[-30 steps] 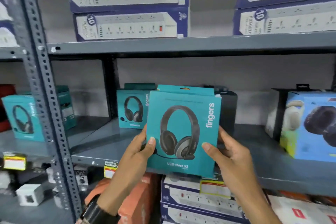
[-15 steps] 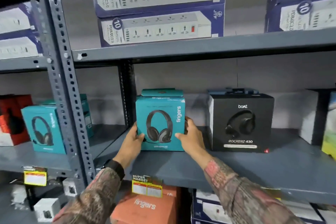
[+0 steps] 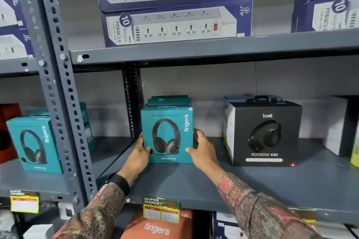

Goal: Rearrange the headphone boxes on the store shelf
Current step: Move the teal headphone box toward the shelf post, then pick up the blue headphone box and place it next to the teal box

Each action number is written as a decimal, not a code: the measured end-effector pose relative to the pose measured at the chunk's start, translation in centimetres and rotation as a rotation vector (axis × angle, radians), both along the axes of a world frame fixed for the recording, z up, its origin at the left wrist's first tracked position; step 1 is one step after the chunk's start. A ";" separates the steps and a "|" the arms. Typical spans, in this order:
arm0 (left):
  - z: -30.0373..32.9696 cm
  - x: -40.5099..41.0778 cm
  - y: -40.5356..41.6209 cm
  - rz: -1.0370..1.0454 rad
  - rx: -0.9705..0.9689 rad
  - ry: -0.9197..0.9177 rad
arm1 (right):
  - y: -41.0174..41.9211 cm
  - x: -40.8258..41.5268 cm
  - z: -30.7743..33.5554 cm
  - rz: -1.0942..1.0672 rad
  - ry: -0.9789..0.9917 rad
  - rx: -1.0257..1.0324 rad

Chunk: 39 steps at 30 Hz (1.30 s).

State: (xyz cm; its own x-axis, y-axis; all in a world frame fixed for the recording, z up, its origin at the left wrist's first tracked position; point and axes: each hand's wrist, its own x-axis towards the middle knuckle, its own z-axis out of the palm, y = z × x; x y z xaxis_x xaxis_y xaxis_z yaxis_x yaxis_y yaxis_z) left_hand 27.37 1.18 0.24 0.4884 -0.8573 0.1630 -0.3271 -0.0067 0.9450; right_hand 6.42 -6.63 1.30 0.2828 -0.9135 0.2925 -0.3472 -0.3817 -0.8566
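Both hands, left hand point(image 3: 138, 154) and right hand point(image 3: 202, 151), fingers clamping teal box point(image 3: 168, 134) sides; bare shelf point(image 3: 213, 184) between it and black box point(image 3: 266, 134).

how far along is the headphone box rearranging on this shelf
Done: the teal fingers box stands upright on the grey shelf, facing out, in front of another teal box. In hand: left hand and right hand grip its sides. Left: letting go; whether the black boAt box beside it needs moving can't be told.

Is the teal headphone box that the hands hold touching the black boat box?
No, the teal headphone box stands apart from the black boat box, with bare shelf between them.
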 end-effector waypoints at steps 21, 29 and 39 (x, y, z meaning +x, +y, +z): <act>5.5 -30.7 -0.2 -0.158 -0.552 -0.256 | 2.5 -31.2 4.3 -0.279 -0.541 -0.399; 4.0 -45.5 -6.0 -0.371 -0.372 -0.276 | -1.2 -45.6 3.0 -0.539 -0.506 -0.403; 2.1 -57.4 -11.8 -0.479 -0.178 -0.186 | -6.4 -58.1 1.2 -0.710 -0.282 -0.164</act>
